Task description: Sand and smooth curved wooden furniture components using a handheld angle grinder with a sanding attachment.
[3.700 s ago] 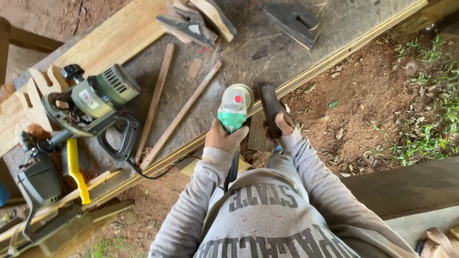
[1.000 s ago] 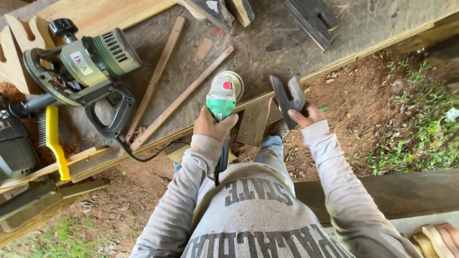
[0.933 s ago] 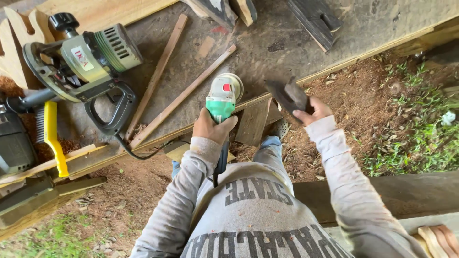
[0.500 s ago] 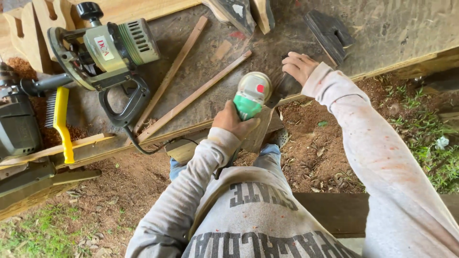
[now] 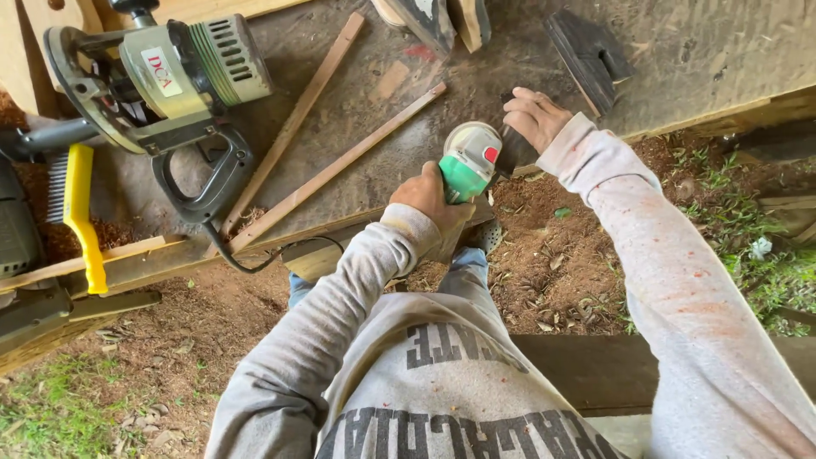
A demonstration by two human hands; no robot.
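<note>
Left hand: the left hand (image 5: 427, 194) is closed around the green body of an angle grinder (image 5: 467, 166), which sits at the near edge of the concrete slab (image 5: 697, 51), over the wooden border plank (image 5: 144, 259).
Right hand: the right hand (image 5: 534, 116) is on a dark wooden piece (image 5: 513, 155) just beside the grinder's head; fingers curled on it, but whether it grips or only presses I cannot tell.
Dark piece: rests at the slab's near edge, touching the dirt line.
Second dark block: a dark wedge-shaped block (image 5: 588, 53) lies just beyond the right hand, apart from it.
Slats: two thin wooden slats (image 5: 340, 166) lie diagonally mid-slab.
Left side: circular saw (image 5: 161, 81) near the slab's far left corner, with a yellow wire brush (image 5: 78, 212) just below it.
</note>
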